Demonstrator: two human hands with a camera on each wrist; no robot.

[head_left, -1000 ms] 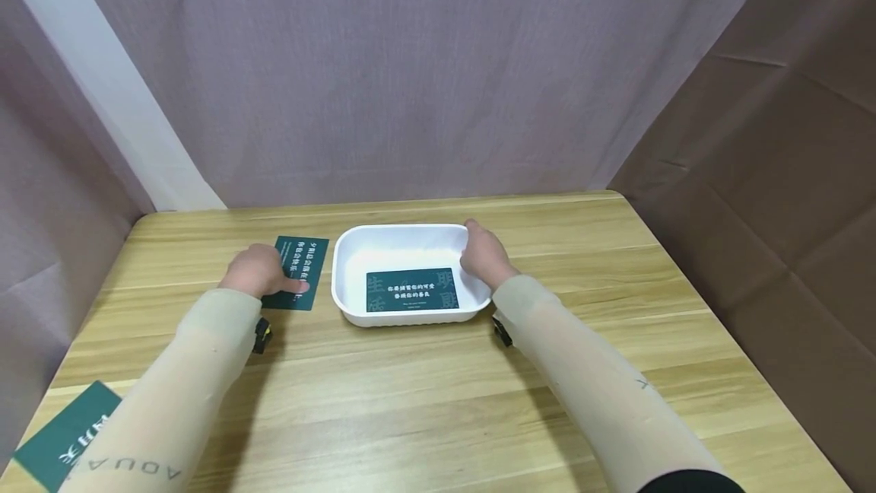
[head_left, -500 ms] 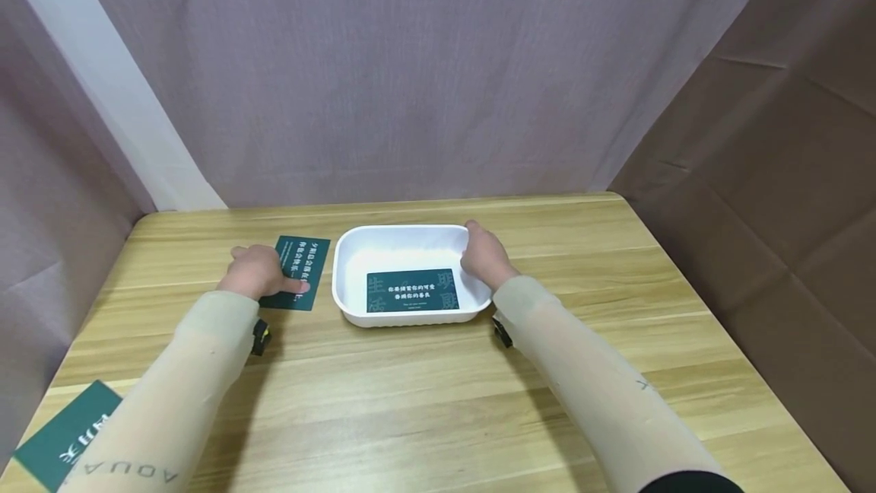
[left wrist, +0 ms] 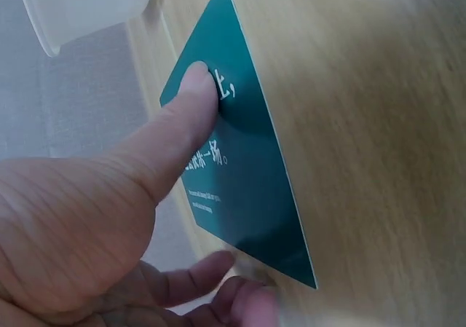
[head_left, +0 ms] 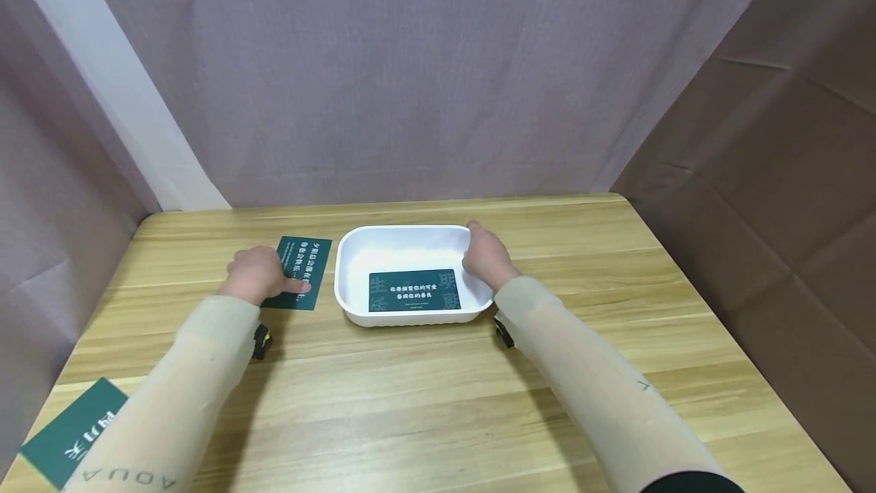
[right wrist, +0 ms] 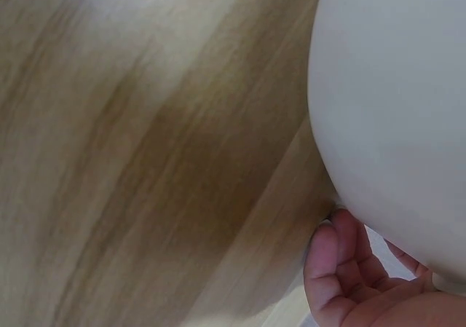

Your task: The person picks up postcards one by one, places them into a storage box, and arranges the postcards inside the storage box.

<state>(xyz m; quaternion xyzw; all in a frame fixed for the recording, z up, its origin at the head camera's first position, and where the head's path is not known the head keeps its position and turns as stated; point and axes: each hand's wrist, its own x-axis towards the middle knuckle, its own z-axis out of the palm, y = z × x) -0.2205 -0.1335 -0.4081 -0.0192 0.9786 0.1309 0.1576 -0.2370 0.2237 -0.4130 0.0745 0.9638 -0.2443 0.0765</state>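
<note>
In the head view, my left hand (head_left: 258,276) reaches over a dark green printed card (head_left: 311,253) lying on the table left of the tray. Its straight thumb rests on the card's face; in the left wrist view the other fingers (left wrist: 211,269) bend loosely just beside the card's edge. At the right end of a white plastic tray (head_left: 390,238), my right hand (head_left: 487,256) grips the rim. Its curled fingers (right wrist: 328,269) lie against the outer wall in the right wrist view. Inside the tray lies another green card (head_left: 414,291) with white lettering.
A third green card (head_left: 71,432) lies at the table's near left corner, partly covered by the left sleeve (head_left: 205,371). The wooden table (head_left: 397,417) is bordered by a grey-purple curtain (head_left: 424,82) behind and brown cloth (head_left: 773,196) at right.
Both hands keep their places on the card and the tray. Everything sits slightly further right in the head view, the curtain stripe included, so the view itself has shifted a little.
</note>
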